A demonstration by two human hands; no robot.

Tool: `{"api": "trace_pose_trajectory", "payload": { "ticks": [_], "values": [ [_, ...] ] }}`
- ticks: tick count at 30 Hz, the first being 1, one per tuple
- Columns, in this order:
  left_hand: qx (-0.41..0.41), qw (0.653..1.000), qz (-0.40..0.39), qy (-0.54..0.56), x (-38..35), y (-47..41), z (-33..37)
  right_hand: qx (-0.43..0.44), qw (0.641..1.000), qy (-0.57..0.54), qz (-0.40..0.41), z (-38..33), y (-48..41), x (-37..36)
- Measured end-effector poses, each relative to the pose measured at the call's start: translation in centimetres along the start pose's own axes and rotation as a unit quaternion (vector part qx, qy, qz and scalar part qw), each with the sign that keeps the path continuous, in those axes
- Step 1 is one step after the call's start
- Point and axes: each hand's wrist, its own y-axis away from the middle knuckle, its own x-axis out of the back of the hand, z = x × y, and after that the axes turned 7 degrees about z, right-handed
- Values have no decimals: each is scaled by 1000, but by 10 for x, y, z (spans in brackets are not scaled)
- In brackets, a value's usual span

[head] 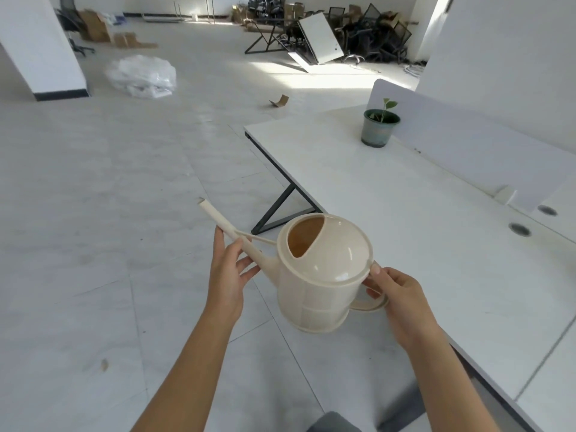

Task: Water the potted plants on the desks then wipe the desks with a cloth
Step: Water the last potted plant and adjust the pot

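I hold a cream plastic watering can (321, 272) in front of me, level, just off the near left edge of the white desk (405, 219). My right hand (397, 299) grips its handle. My left hand (229, 272) cups the long spout, which points up and to the left. A small green plant in a grey-green pot (378, 127) stands at the far end of the desk, close to the white divider panel (486, 141). No cloth is in view.
Two round cable holes (520, 229) sit in the desk at the right. The desk has a dark angled leg (280, 204). On the floor lie a clear plastic bag (141, 74) and a cardboard scrap (279, 100). Stacked chairs and boxes (358, 29) fill the back.
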Motion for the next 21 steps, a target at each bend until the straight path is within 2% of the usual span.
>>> {"api": "trace_pose_trajectory", "payload": {
  "ticks": [10,21],
  "values": [
    [17,1000,3,-2,-9,-87,13,5,999,7,-32,-10,-82,-47],
    [-28,999,34,-18,-61,-246,39,19,995,15,-93,-34,-251,-119]
  ]
}}
